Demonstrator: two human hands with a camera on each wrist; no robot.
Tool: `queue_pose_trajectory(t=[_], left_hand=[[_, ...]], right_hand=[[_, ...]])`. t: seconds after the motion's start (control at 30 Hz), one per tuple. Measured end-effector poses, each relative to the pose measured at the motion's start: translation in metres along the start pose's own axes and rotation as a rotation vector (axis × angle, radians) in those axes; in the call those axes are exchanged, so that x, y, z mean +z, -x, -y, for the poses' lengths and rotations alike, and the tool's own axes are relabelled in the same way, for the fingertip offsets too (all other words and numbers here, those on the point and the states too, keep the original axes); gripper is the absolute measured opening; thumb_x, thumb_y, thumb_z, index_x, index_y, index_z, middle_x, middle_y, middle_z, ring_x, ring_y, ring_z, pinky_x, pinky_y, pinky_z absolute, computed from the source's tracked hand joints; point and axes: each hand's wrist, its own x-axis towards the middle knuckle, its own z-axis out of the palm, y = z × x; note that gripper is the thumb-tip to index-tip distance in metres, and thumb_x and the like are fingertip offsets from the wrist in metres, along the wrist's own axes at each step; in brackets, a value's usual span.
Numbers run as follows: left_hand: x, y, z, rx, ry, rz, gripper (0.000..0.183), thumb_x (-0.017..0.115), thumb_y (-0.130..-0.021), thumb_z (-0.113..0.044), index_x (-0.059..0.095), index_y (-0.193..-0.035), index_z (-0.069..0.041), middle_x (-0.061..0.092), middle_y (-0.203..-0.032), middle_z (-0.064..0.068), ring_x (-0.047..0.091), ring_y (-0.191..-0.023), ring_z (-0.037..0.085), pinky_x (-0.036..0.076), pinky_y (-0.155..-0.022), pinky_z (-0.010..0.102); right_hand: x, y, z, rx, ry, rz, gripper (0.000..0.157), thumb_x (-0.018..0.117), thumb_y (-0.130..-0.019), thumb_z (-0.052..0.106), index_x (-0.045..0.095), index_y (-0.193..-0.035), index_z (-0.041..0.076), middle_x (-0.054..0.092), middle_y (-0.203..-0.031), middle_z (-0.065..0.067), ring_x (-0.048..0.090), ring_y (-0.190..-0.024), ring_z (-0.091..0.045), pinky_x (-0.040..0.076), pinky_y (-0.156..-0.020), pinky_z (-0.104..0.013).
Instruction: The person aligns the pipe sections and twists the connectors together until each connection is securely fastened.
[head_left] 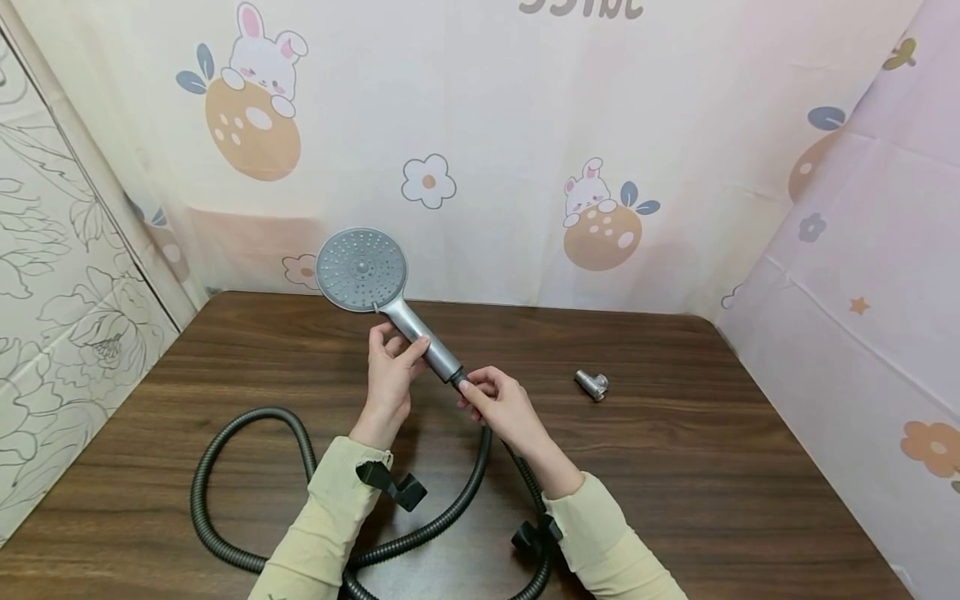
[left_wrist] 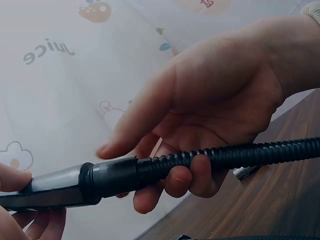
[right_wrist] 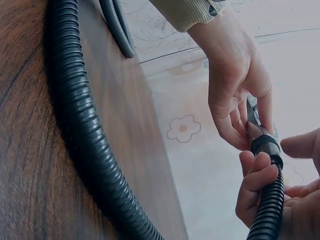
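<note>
A silver-grey shower head (head_left: pixel 362 268) is raised above the table, its round spray face turned toward the head camera. My left hand (head_left: pixel 388 383) pinches its handle (head_left: pixel 441 357) between thumb and fingers. At the handle's lower end, my right hand (head_left: pixel 510 410) grips the black ribbed shower hose (head_left: pixel 467 492). The left wrist view shows the hose's dark collar nut (left_wrist: pixel 116 176) against the handle end, in line with it. There the right fingers (left_wrist: pixel 178 181) curl under the hose, while the right thumb lies just above the nut.
A small chrome fitting (head_left: pixel 592 384) lies on the brown wooden table (head_left: pixel 712 467), right of the hands. More hose loops across the table at left and passes below both forearms. Printed curtains (head_left: pixel 495 108) stand behind the table and along its sides. Each wrist bears a black camera mount (head_left: pixel 405 490).
</note>
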Motion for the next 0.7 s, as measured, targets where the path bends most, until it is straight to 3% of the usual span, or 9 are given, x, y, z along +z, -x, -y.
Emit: queue_pose_trajectory(t=[0.17,0.4,0.7], left_hand=[[-0.0002,0.0004,0.0002,-0.001,-0.006,0.007,0.040,0.059,-0.084,0.003,0.036,-0.115,-0.008,0.055,-0.100,0.009,0.060,-0.080,0.012,0.050,-0.069,0.028],[0.0005,0.0016,-0.0006,0.004,-0.007,0.008,0.041,0.059,-0.084,0.003,0.036,-0.115,-0.009,0.055,-0.099,0.008,0.060,-0.079,0.012,0.050,-0.069,0.028],[0.0011,0.0009,-0.0010,0.002,-0.007,0.001,0.041,0.059,-0.084,0.004,0.036,-0.115,-0.009,0.055,-0.098,0.008,0.061,-0.074,0.011,0.050,-0.068,0.027]], right_hand=[[-0.0005,0.0005,-0.0011,0.003,0.011,-0.012,0.041,0.070,-0.079,0.017,0.050,-0.112,0.004,0.056,-0.066,-0.003,0.049,-0.056,-0.012,0.041,-0.054,-0.025],[0.0002,0.0017,0.0012,0.006,-0.007,-0.033,0.034,0.068,-0.080,0.011,0.050,-0.107,0.003,0.057,-0.065,-0.001,0.051,-0.056,-0.011,0.044,-0.056,-0.024],[0.0000,0.0013,0.0006,0.001,-0.018,-0.023,0.028,0.067,-0.082,0.012,0.052,-0.102,0.001,0.062,-0.071,-0.011,0.055,-0.059,-0.018,0.049,-0.059,-0.029]])
